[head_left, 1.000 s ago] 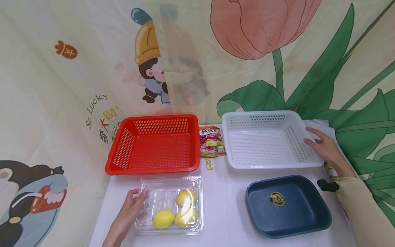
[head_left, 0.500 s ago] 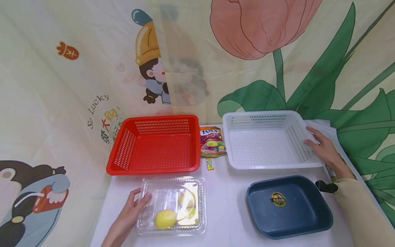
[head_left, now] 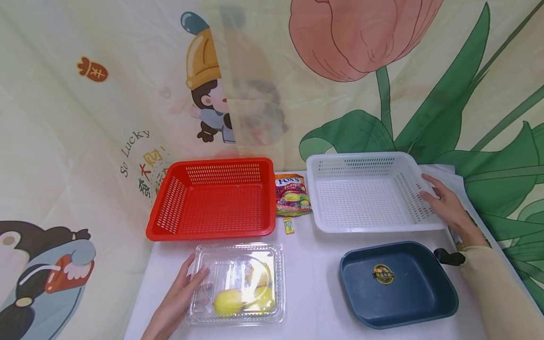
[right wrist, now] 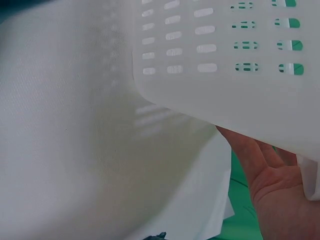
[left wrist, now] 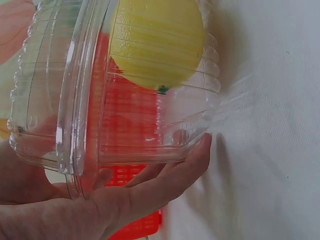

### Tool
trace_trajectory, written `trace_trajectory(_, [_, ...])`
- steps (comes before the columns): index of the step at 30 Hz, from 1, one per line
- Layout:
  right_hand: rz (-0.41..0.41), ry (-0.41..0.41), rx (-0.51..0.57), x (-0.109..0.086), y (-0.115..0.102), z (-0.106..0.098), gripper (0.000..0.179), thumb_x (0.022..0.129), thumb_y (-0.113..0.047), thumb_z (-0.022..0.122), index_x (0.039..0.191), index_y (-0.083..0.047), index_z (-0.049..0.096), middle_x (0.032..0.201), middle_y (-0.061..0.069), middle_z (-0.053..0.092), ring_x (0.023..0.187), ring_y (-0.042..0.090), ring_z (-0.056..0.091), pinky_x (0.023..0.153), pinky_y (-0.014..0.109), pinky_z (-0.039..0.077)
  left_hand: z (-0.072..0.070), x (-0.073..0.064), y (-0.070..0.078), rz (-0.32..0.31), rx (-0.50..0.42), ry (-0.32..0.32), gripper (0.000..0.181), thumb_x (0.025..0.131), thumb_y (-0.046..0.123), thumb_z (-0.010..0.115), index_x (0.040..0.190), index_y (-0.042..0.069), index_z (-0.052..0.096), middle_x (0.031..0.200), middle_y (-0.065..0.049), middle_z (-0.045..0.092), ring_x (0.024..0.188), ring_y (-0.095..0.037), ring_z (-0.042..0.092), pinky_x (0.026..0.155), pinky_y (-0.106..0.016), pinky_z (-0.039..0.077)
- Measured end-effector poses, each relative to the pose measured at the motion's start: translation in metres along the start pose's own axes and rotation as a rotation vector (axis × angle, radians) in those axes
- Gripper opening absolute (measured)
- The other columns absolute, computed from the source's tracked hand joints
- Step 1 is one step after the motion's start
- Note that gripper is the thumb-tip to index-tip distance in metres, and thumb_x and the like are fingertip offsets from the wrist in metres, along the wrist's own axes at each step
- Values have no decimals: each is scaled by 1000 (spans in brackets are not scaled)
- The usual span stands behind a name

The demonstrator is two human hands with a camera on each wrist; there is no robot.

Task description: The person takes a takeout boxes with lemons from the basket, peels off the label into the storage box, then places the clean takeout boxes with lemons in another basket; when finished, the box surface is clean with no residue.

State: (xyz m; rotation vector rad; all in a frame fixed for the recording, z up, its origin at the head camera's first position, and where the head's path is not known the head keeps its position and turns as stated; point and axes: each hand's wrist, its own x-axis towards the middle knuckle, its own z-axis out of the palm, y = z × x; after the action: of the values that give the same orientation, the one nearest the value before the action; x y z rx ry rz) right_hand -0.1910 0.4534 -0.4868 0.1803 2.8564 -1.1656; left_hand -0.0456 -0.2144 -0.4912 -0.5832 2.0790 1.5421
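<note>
My left hand [head_left: 176, 292] grasps the left side of a clear plastic box [head_left: 218, 262], nearest me at the left of the worktop [head_left: 314, 283], just in front of the red basket. The box is see-through, with ribbed walls, scalloped edges and its lid on; an oval ridge and bright glare mark the top. I make out yellow lemons [head_left: 228, 302] inside, some half lost in the shine. Whether its base touches the white cloth I cannot tell. To the right sits a dark blue tray [head_left: 399, 302] with a round label. Beyond it, my right hand [head_left: 452, 208] rests its relaxed fingers on the right rim of a white slotted basket [head_left: 361, 203]. A small wrapped candy [head_left: 289, 225] lies before a candy bag [head_left: 292, 194], which sits between that basket and the red basket [head_left: 225, 208]. Behind hangs a printed curtain [head_left: 263, 42].
</note>
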Motion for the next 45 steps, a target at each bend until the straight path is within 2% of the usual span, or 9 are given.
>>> trace_trajectory(3, [3,3,-5,0,0,0,67,109,-36,41,164,-16,9,147,44,36,97,37,63,58,27,54,0,0,0,-3,5,3,103,95,65,55,163,24,-10,166,-25,9,146,-53,22,108,-69,40])
trace_trajectory(10, [12,1,2,1,2,1,67,109,-37,40,164,-18,7,147,44,35,103,46,61,58,27,54,1,-5,-1,24,-22,5,92,98,58,56,164,28,-1,157,-26,30,133,-43,48,93,-52,57])
trace_trajectory(14, [11,1,-1,0,2,2,67,109,-37,40,164,-18,7,147,43,35,103,47,61,58,27,54,1,-11,3,16,-10,-8,93,96,62,57,164,33,1,159,-25,28,136,-45,44,97,-59,54])
trace_trajectory(18, [12,3,1,0,1,2,67,109,-37,41,164,-18,7,146,43,38,96,37,64,58,28,54,1,-20,11,16,8,-34,95,94,66,55,163,34,-1,164,-24,20,142,-50,36,102,-66,47])
trace_trajectory(23, [13,6,7,0,1,1,68,108,-39,41,164,-20,8,145,42,39,86,16,62,59,28,54,2,-36,23,87,-53,-69,82,100,53,54,163,33,6,159,-23,35,131,-42,54,97,-58,54])
trace_trajectory(26, [16,9,3,0,2,1,68,108,-40,41,164,-21,7,145,42,39,85,13,61,59,27,54,3,-44,33,115,-93,-93,73,102,48,54,161,40,13,155,-22,43,122,-35,62,93,-56,57])
trace_trajectory(33, [21,-3,2,0,1,0,69,108,-42,39,164,-20,5,150,43,33,110,49,56,61,28,51,0,-48,65,191,-141,-198,61,104,41,53,156,52,22,158,-16,40,122,-33,63,92,-49,58])
trace_trajectory(38, [24,-8,2,-1,2,0,69,109,-42,38,164,-20,4,151,44,31,111,51,55,63,28,50,2,-44,92,249,-127,-265,62,104,42,53,157,47,22,160,-11,33,123,-34,62,94,-49,58])
trace_trajectory(45, [24,2,5,-2,2,1,69,108,-43,39,164,-18,5,148,44,33,108,49,57,62,27,51,22,-33,131,328,-150,-333,64,103,42,55,158,43,22,159,-2,32,144,-36,38,99,-54,54])
